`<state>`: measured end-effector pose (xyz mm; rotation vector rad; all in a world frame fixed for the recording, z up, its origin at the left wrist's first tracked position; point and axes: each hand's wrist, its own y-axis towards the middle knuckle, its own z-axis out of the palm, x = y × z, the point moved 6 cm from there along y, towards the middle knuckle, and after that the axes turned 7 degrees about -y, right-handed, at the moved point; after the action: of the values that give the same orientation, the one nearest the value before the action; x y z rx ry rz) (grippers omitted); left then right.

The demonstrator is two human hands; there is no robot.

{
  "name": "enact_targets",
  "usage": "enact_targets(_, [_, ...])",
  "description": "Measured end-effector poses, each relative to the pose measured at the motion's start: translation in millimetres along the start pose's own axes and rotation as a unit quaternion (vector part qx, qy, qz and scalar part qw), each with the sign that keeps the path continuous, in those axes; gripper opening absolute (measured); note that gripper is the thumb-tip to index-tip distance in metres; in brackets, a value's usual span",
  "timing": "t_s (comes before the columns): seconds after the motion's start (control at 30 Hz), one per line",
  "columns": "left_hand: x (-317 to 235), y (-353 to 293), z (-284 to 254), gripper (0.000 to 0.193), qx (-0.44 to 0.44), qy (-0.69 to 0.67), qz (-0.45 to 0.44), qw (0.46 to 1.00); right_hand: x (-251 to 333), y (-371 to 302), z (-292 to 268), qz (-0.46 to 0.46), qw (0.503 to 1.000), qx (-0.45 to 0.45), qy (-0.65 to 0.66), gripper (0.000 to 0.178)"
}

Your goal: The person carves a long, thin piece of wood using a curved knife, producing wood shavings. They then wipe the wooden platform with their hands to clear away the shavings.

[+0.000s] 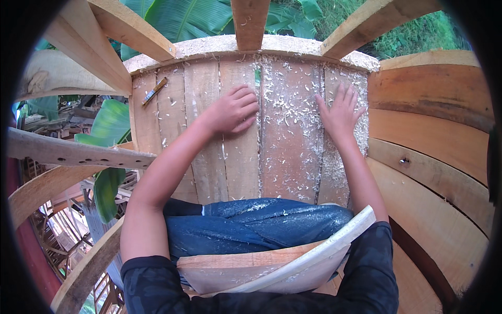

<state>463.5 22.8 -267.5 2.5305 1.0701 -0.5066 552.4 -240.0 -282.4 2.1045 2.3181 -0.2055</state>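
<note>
Wood shavings (pixel 277 94) lay scattered over the plank floor (pixel 240 162), thickest from the upper centre of the frame across to the right, below the curved rim board (pixel 209 47). From where I stood they looked feather-light, curled and dry, likely to crush or drift at a touch; I judged them awkward to pick up singly and better gathered against a cupped palm or the edge of a hand, where they lay deepest. The plank floor beneath seemed stiff and heavy, with no free end that I could see to lift, and its narrow gaps looked apt to catch the curls.

The person's right hand (pixel 341 111), right of centre in the upper half, was palm down among the shavings, fingers and thumb spread wide, gripping nothing I could see. The left hand (pixel 235 111), near the upper centre, lay over barer wood, its fingers close together and bent; its palm was hidden, so I couldn't tell whether it pinched anything. A slim yellowish stick (pixel 155 91) lay well apart from both hands, at the upper left of the floor.
</note>
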Motion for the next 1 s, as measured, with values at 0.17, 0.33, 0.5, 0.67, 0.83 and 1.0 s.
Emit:
enact_targets(0.17, [32.2, 3.8, -24.5, 0.041, -0.144, 0.152, -0.156, 0.965, 14.4, -5.8, 17.2, -0.072, 0.997, -0.027, 0.029, 0.091])
enact_targets(0.33, [22.9, -18.4, -23.9, 0.060, -0.090, 0.190, -0.273, 0.939, 102.0, -62.6, 4.5, -0.313, 0.946, -0.023, 0.081, 0.088])
enact_targets(0.5, [24.0, -24.3, 0.9, 0.077, -0.081, 0.164, -0.328, 0.927, 76.2, -37.6, -11.9, -0.280, 0.954, -0.105, 0.014, 0.085])
enact_targets(0.67, [11.3, -2.9, 5.9, 0.076, -0.017, 0.130, -0.210, 0.969, -8.9, -1.4, 15.3, -0.060, 0.995, -0.083, 0.002, 0.086])
enact_targets(0.83, [-6.3, -9.4, 11.8, 0.068, -0.013, 0.098, -0.133, 0.986, 36.0, -17.9, 17.1, -0.161, 0.982, -0.087, 0.053, 0.086])
enact_targets(1.0, [-28.2, -25.2, 23.4, 0.066, 0.083, 0.004, 0.000, 0.997, 110.1, -68.7, 1.6, -0.390, 0.916, -0.020, 0.096, 0.081])
